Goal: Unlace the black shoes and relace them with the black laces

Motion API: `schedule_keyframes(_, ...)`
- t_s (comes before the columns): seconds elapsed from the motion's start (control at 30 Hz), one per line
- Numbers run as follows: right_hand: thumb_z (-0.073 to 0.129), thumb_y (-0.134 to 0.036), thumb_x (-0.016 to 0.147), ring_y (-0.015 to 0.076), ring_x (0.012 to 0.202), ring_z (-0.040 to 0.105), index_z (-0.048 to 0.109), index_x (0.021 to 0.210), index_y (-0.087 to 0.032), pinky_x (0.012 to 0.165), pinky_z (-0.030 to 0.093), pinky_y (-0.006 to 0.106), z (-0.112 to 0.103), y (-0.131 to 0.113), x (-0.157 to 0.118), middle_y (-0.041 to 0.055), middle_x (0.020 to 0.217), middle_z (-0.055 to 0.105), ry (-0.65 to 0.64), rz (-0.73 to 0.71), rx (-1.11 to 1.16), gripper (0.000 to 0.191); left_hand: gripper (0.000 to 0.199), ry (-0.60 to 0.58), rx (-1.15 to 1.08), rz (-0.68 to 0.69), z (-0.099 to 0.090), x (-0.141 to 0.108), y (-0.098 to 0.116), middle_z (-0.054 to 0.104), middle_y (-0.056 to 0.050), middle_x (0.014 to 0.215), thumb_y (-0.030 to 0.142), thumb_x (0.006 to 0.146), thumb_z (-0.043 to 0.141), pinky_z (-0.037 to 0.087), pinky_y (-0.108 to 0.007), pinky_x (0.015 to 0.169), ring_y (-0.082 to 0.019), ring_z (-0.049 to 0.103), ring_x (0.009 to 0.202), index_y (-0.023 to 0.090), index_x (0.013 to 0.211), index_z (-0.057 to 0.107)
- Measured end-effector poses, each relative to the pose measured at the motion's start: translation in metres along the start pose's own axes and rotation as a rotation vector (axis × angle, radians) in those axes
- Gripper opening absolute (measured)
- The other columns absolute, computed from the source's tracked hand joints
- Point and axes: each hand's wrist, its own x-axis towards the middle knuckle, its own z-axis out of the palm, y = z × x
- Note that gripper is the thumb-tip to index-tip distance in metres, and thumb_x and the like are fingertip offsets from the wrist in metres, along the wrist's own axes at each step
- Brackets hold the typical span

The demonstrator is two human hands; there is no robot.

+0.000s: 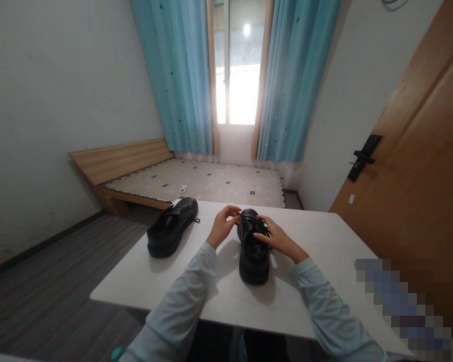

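A black lace-up shoe point(253, 261) stands on the white table point(136, 281), its toe pointing away from me and its heel nearest. At the shoe's left front, my left hand point(225, 224) has its fingers closed on a dark lace. My right hand point(277, 237) lies along the right side of the shoe, fingers bent over its lacing; whether they pinch a lace is too small to tell. A second black shoe point(169, 229) rests near the table's left edge, with a lace end sticking out to its right.
Beyond the table is a low bed point(219, 182) with a small white object point(183, 189) on it. A wooden door point(411, 151) stands at the right, near a blurred-out patch. Blue curtains frame the window behind.
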Motion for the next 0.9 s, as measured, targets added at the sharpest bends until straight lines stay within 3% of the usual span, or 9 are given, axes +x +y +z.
schedule_keyframes(0.43, 0.063, -0.042, 0.074, 0.0256, 0.117, 0.052, 0.046, 0.124, -0.018, 0.102, 0.038, 0.044, -0.001, -0.003, 0.0, 0.0133, 0.126, 0.054, -0.017, 0.022, -0.016, 0.058, 0.016, -0.142, 0.41, 0.016, -0.011, 0.0, -0.006, 0.064, -0.003, 0.082, 0.027, 0.072, 0.068, 0.049, -0.024, 0.064, -0.012, 0.053, 0.067, 0.018, 0.085, 0.068)
schedule_keyframes(0.67, 0.063, -0.042, 0.074, 0.0259, 0.118, 0.051, 0.046, 0.124, -0.017, 0.103, 0.037, 0.044, -0.001, -0.004, 0.002, 0.0142, 0.127, 0.053, -0.024, 0.033, -0.016, 0.059, 0.009, -0.128, 0.536, 0.134, -0.016, 0.003, -0.012, 0.061, -0.006, 0.089, 0.023, 0.075, 0.065, 0.051, -0.026, 0.069, -0.013, 0.058, 0.074, 0.017, 0.08, 0.071)
schedule_keyframes(0.9, 0.063, -0.043, 0.074, 0.0258, 0.119, 0.05, 0.046, 0.125, -0.017, 0.103, 0.037, 0.044, 0.0, -0.001, 0.001, 0.0138, 0.128, 0.053, -0.018, 0.017, -0.013, 0.059, 0.01, -0.015, 0.527, 0.098, -0.015, 0.003, -0.01, 0.061, -0.005, 0.085, 0.02, 0.077, 0.059, 0.053, -0.025, 0.065, -0.014, 0.059, 0.077, 0.017, 0.082, 0.067)
